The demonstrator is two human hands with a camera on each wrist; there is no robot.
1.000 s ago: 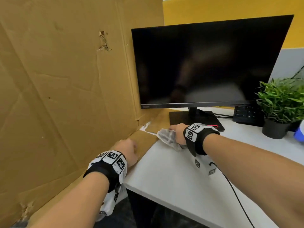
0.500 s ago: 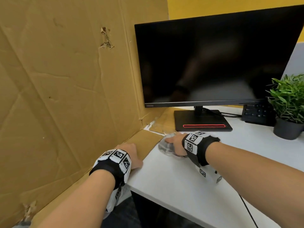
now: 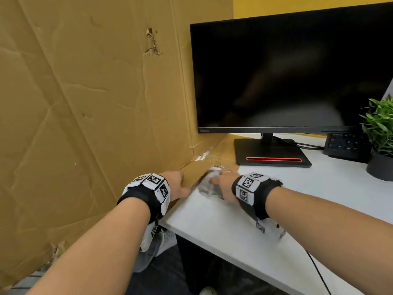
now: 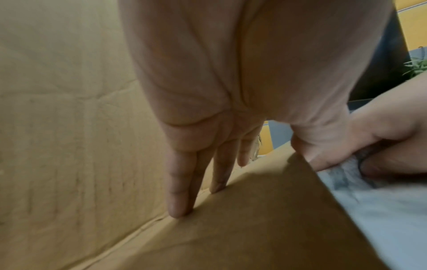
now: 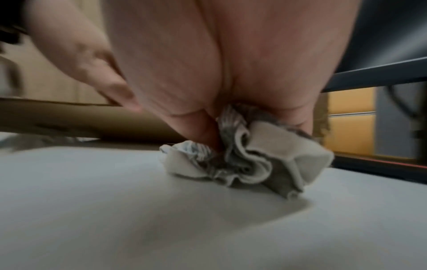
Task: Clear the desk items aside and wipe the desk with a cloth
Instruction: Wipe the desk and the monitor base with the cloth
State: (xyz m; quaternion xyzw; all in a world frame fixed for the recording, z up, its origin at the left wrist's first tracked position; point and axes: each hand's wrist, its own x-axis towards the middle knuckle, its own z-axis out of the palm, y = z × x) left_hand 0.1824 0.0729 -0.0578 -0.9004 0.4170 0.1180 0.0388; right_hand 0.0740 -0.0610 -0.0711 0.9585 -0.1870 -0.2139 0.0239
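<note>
Where the white table (image 3: 223, 235) meets the cardboard, both hands work side by side at its left edge. The left hand (image 3: 177, 184) lies flat on the cardboard flap (image 3: 195, 170), grip released, its straight fingers (image 4: 180, 191) pressing down near the fold. Just beside it, almost touching, the right hand (image 3: 223, 184) has its grip clenched round the cloth (image 5: 249, 157), a crumpled grey and white rag bunched under the palm and pressed onto the table top. The cloth sits right against the flap's edge, so the cardboard blocks any path further left.

A thin black cable (image 3: 319, 271) trails off the near right edge under the right forearm. Behind the hands, a bit of torn tape (image 3: 202, 156) clings at the corner of the flap. Just past the cloth stands the monitor base (image 3: 272, 152), black with a red strip, closing off the table behind. The dark monitor (image 3: 293, 71) rises above it. Further right sit a black keypad-like device (image 3: 346, 145) and a potted plant (image 3: 380, 133). The tall cardboard sheet (image 3: 85, 103) walls in the whole left side.
</note>
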